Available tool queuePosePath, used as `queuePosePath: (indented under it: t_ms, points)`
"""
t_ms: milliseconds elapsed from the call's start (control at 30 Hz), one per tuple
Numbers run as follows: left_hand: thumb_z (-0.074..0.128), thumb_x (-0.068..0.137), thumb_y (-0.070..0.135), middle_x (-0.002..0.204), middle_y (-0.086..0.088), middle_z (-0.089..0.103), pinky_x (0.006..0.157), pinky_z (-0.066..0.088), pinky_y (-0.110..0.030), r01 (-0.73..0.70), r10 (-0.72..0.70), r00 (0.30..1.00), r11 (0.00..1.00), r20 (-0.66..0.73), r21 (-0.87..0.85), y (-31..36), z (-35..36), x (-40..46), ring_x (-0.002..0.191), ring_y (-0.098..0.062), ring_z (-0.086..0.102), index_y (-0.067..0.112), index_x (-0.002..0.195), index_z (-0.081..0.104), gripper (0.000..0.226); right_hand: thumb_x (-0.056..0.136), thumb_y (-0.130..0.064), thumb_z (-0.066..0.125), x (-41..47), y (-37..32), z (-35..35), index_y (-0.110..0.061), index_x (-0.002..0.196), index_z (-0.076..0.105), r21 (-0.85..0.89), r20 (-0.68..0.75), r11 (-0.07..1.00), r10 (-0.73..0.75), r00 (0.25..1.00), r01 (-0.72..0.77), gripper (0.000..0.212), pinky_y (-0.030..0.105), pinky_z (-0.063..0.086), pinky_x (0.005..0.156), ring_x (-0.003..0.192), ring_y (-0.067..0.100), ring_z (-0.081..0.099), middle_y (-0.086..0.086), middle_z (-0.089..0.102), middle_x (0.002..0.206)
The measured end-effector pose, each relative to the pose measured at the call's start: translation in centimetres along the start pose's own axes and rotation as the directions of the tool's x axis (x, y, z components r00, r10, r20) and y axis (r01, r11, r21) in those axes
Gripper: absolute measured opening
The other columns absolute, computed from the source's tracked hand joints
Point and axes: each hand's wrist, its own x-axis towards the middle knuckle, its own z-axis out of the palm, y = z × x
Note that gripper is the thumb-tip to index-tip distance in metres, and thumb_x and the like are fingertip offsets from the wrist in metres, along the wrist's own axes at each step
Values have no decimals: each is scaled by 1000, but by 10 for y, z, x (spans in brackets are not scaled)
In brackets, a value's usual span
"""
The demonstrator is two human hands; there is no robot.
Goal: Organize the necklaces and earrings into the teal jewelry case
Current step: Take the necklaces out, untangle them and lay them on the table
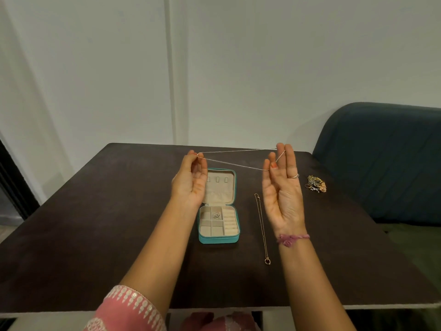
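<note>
Background: plain white wall [262, 68] with a vertical panel seam [170, 68] left of centre. Dark brown matte tabletop [95, 223] set against it. Dark blue upholstered chair back [381, 158] at right. Light soft, even.

We see a thin, shiny metal chain [238, 158], a matt dark table [95, 235], and the case's [218, 240] pale, velvety lining.
</note>
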Motion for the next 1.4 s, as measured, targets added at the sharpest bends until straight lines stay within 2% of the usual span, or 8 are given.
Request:
queuePosePath:
  t_ms: [200, 500, 600, 833, 933, 1033, 1167, 1400]
  points:
    - [65, 85, 2, 79, -6, 68, 60, 58, -22, -61, 62, 997, 998, -52, 21, 6, -8, 8, 65, -11, 68, 6, 96, 66, 11, 76, 5, 58, -7, -29, 3, -9, 117, 61, -355, -61, 908, 215, 975, -222, 43, 25, 57, 81, 101, 16, 69, 11, 71, 108]
    - [67, 85, 6, 87, -7, 69, 76, 58, -25, -143, 175, 979, 953, -100, 267, -9, -20, -8, 81, -12, 69, 9, 103, 65, 19, 85, 9, 60, 12, -71, -9, -2, 108, 64, -923, -40, 378, 94, 995, -73, 26, 22, 58, 73, 83, 13, 72, 11, 73, 95]
    - [66, 87, 7, 89, -8, 70, 73, 58, -23, -137, 178, 979, 935, -99, 327, -18, -25, -18, 79, -12, 70, 10, 106, 65, 20, 88, 5, 59, 24, -82, -16, -7, 107, 65, -987, 13, 158, 29, 999, 8, 23, 18, 57, 73, 84, 9, 71, 6, 72, 96]
    - [68, 85, 9, 91, -11, 70, 75, 59, -24, -45, 88, 993, 910, -84, 411, -46, -32, -36, 81, -13, 69, 4, 96, 66, 12, 91, -2, 59, 46, -86, -31, -12, 108, 66, -981, 171, -134, -235, 957, 142, 21, 24, 53, 86, 91, 10, 66, 2, 69, 99]
    - [66, 87, 8, 89, -9, 71, 78, 58, -25, -24, 66, 995, 878, -70, 479, -61, -35, -46, 80, -12, 68, 4, 98, 68, 12, 91, -5, 60, 52, -89, -35, -11, 110, 66, -971, 213, -181, -337, 917, 159, 21, 21, 51, 88, 88, 7, 64, 0, 67, 98]
    - [64, 89, 7, 84, -5, 71, 69, 57, -19, -33, 57, 998, 833, -26, 553, -77, -46, -59, 75, -10, 68, 3, 99, 69, 13, 88, -6, 64, 60, -97, -35, -9, 106, 64, -977, 199, -151, -400, 895, 150, 18, 17, 51, 82, 85, 9, 65, 3, 67, 95]
    - [64, 88, 9, 83, -3, 74, 71, 56, -20, -99, 69, 995, 681, 71, 725, -99, -61, -80, 79, -12, 70, 8, 96, 71, 11, 82, -6, 71, 72, -108, -41, -8, 101, 63, -989, 132, -105, -344, 930, 101, 20, 18, 55, 77, 76, 7, 66, 4, 69, 83]
    - [73, 82, 15, 69, 8, 69, 64, 50, -13, -444, 126, 895, 180, 427, 878, -131, -79, -96, 68, -1, 66, 15, 93, 76, 11, 83, 0, 69, 85, -110, -74, -5, 92, 63, -979, 19, -204, -105, 994, -3, 12, 5, 51, 59, 69, 4, 64, 9, 67, 77]
